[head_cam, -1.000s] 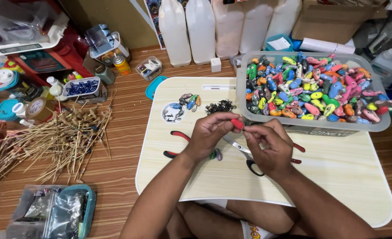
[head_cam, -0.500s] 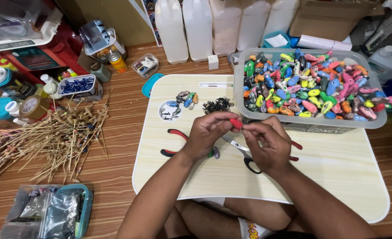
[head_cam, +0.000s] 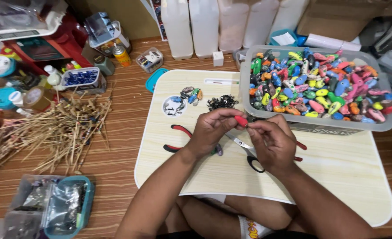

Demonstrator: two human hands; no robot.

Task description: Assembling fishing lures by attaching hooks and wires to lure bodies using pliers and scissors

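Both hands meet above the pale wooden lap desk (head_cam: pixel 337 177). The left hand (head_cam: pixel 211 130) pinches a small red oval plastic lure (head_cam: pixel 241 120) steady, presumably so the right hand (head_cam: pixel 273 144), fingers narrowed at its tip, can work there.

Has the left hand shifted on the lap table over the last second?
No. The left hand still pinches the small red piece just below the grey bin, right hand beside it; only the camera drifted.

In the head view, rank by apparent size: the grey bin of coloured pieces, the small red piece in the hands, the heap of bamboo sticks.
1. Heap of bamboo sticks and grey bin: similar spread, too close to rank.
2. Small red piece, pinched between left hand and right hand: clearly smallest.
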